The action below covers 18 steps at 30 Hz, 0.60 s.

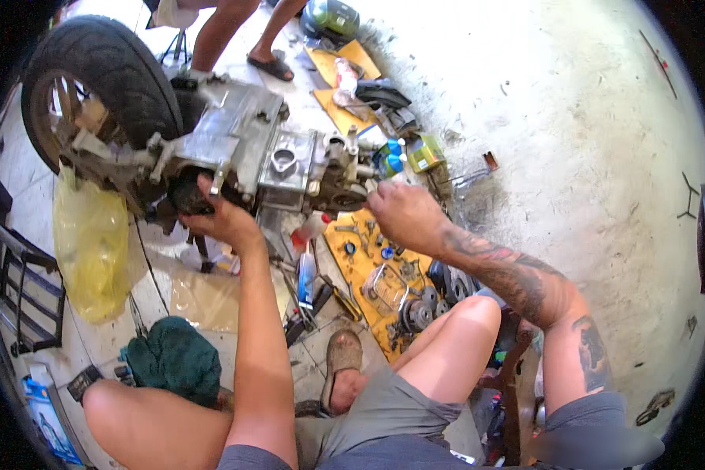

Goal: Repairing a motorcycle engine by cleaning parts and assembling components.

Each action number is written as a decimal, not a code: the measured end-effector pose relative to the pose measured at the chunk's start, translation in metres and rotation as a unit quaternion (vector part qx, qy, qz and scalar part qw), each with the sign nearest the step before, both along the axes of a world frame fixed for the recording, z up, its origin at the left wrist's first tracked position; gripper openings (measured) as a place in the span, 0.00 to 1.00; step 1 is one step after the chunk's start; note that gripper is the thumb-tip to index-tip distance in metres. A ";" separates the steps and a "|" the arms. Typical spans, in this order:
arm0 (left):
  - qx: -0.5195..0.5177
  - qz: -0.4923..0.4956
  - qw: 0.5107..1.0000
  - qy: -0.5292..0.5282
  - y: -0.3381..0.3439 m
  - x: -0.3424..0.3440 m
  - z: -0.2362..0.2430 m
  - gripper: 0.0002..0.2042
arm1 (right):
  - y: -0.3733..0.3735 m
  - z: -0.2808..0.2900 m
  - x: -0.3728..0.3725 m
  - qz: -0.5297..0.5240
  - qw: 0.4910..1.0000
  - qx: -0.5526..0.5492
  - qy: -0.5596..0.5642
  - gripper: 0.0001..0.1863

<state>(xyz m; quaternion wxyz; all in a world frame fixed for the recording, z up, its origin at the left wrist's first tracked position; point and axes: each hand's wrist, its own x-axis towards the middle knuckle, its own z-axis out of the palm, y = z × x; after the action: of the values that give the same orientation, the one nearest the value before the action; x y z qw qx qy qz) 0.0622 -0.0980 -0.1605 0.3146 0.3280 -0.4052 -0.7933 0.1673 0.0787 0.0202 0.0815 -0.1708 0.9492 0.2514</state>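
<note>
A grey metal scooter engine [235,117] lies in front of me, with a wheel in a black tyre [106,74] at its left end. My left hand [231,223] curls its fingers round a dark round part [186,194] on the engine's near side. At the engine's right end, by the cylinder head [341,168], my right hand [403,211] is closed in a pinch. A small pale bit shows at its fingertips; I cannot make out what it is. Between my hands sits a square metal block with a round port [284,160].
Right of centre, yellow card [352,270] bears several small metal parts. Screwdrivers [345,301] and a blue-white tube [306,278] lie nearer me. A yellow plastic bag [92,243] hangs below the wheel. A dark green cloth [172,360] is by my left knee. Another person's legs [223,35] stand behind the engine.
</note>
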 end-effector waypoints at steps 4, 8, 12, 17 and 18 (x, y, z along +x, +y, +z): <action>-0.007 -0.007 0.999 -0.039 -0.002 -0.001 0.004 0.37 | 0.012 -0.010 -0.001 0.073 0.994 -0.036 0.075 0.06; -0.081 -0.017 0.993 -0.078 -0.004 -0.002 0.010 0.33 | 0.010 -0.020 0.001 0.074 0.979 -0.051 0.181 0.14; -0.044 -0.069 0.990 -0.114 -0.006 -0.004 0.009 0.32 | 0.013 -0.037 0.002 0.063 0.959 -0.104 0.254 0.13; 0.048 -0.058 0.997 -0.011 -0.005 -0.010 0.003 0.31 | 0.014 -0.046 0.004 0.070 0.949 -0.151 0.268 0.12; 0.080 -0.053 0.995 -0.012 -0.005 -0.010 0.007 0.32 | 0.014 -0.048 0.005 0.064 0.949 -0.155 0.265 0.12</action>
<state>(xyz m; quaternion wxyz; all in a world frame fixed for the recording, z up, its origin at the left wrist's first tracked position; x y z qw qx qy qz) 0.0527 -0.1028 -0.1536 0.2401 0.3394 -0.3612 -0.8347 0.1719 0.0930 -0.0275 -0.2170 -0.1693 0.9509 0.1418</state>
